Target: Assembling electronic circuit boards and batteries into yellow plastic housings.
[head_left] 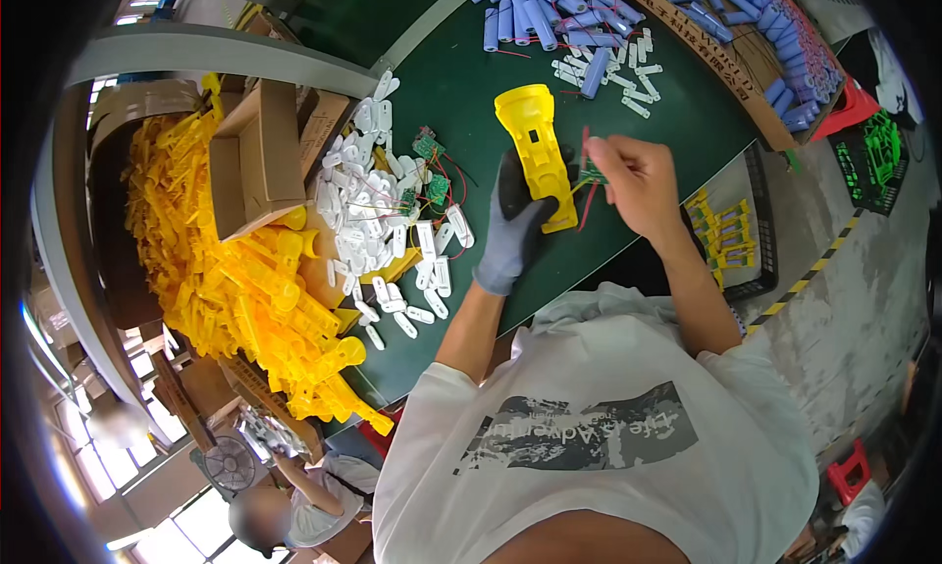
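My left hand (512, 232), in a dark grey glove, grips a yellow plastic housing half (538, 152) by its narrow lower end. The housing's hollow side faces up, with a small dark opening near its wide end. My bare right hand (638, 183) is closed in a pinch on a small green circuit board (592, 175) with red wires, just right of the housing. The fingers partly hide the board. Left of my left hand lie several loose green circuit boards (438, 188) with wires, beside a heap of white plastic pieces (358, 206).
A big pile of yellow housings (250, 299) fills the left side around an open cardboard box (257, 167). Blue cylindrical cells (535, 15) and small white strips (638, 98) lie at the far side of the green table (446, 83). A black crate (760, 221) stands at right. Another person (319, 505) works lower left.
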Tool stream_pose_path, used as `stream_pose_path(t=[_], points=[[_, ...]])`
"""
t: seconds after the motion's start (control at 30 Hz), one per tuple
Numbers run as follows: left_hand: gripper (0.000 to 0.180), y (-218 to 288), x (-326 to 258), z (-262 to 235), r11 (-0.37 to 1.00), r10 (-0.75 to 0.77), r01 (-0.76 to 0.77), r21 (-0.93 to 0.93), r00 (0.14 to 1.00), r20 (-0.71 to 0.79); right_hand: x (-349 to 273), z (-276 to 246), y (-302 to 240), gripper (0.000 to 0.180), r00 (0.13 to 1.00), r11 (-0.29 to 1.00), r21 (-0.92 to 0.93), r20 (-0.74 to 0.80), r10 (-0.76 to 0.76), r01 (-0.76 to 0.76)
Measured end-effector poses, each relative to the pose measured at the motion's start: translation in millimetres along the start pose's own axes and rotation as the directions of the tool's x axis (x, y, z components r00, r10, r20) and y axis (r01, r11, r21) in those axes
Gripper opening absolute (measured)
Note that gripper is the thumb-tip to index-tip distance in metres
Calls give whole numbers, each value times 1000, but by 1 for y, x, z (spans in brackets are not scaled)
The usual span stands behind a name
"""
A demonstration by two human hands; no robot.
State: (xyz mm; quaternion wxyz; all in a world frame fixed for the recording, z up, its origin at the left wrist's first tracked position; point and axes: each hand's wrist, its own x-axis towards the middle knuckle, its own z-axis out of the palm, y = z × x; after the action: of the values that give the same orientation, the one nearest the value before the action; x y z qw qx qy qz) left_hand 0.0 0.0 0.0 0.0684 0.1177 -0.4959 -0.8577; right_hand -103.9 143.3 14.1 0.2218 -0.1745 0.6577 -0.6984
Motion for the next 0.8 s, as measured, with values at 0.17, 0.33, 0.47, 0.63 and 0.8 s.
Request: stream_pose_path(t=[0.17, 0.33, 0.47, 0.63, 0.8], points=[[47, 6, 5, 4, 995, -102, 104, 7, 982, -160, 17, 18, 3, 46, 975, 838, -503, 48, -217, 211], [38, 4, 5, 5, 987, 66, -26, 162, 966, -250, 17, 27, -2, 41, 952, 768, -569, 107, -286, 295], [39, 3, 5, 4, 994, 76, -51, 97, 960, -269, 17, 21, 2, 27, 983, 954, -259, 146, -113, 148], [40, 0, 4, 3, 987, 111, -77, 137, 959, -261, 16, 2, -5, 19, 951, 1000, 20, 308, 13, -20], [39, 1, 5, 4, 990, 100, -72, 118, 962, -253, 18, -10, -4, 23, 944, 999, 13, 327, 42, -49]])
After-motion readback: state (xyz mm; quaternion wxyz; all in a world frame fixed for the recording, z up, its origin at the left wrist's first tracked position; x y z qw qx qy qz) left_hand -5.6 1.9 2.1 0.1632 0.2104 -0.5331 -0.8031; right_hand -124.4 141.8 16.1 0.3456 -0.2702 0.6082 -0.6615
